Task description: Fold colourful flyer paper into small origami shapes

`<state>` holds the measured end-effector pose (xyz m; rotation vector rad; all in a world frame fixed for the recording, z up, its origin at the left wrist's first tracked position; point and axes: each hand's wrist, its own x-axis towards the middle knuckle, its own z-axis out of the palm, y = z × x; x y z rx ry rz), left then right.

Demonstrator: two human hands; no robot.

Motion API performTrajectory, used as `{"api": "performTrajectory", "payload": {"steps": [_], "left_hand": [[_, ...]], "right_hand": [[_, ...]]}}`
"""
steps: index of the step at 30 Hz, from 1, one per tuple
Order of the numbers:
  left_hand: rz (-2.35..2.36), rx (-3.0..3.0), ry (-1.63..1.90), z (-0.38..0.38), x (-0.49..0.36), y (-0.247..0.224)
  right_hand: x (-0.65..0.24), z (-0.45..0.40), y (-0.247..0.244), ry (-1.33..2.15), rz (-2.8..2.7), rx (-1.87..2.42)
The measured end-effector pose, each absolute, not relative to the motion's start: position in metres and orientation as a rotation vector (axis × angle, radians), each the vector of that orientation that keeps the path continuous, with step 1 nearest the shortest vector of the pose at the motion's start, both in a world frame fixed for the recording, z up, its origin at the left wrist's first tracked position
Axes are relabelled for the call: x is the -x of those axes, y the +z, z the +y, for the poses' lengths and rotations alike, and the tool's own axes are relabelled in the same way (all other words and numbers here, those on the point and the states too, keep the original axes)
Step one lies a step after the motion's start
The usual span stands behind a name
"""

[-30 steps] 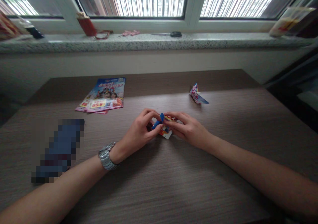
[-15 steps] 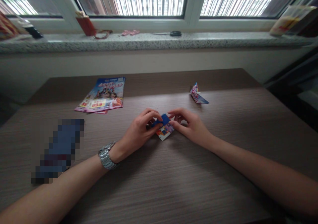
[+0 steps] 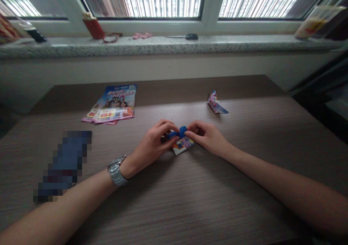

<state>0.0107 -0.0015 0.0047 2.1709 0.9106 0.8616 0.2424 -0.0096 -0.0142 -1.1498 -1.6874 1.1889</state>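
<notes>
At the middle of the wooden table (image 3: 190, 201), both hands pinch a small folded piece of printed paper (image 3: 182, 143), blue on top with a colourful flap lying on the wood. My left hand (image 3: 153, 145), with a metal watch on its wrist, grips the left side. My right hand (image 3: 208, 136) pinches the blue upper fold from the right. Part of the paper is hidden under my fingers.
A stack of printed flyers (image 3: 112, 105) lies at the far left. A finished folded paper piece (image 3: 216, 104) rests at the far right. A blurred-out dark blue object (image 3: 63, 163) lies near my left forearm. The window sill (image 3: 163, 45) holds scissors, a red pouch and other items.
My right hand has drawn back to the right and now pinches the blue top fold. The paper's colourful lower flap shows more and lies flatter on the table.
</notes>
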Motion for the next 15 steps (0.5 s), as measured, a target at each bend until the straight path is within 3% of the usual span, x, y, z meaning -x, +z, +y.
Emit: {"api": "performTrajectory", "payload": {"steps": [11, 15], "left_hand": [[0.948, -2.227, 0.855, -0.0019, -0.0111, 0.0083], [0.903, -2.263, 0.927, -0.0033, -0.0121, 0.0104]], "right_hand": [[-0.241, -0.0139, -0.0108, 1.209, -1.748, 1.086], [-0.2414, -0.0161, -0.0059, 1.064, -1.826, 1.07]]}}
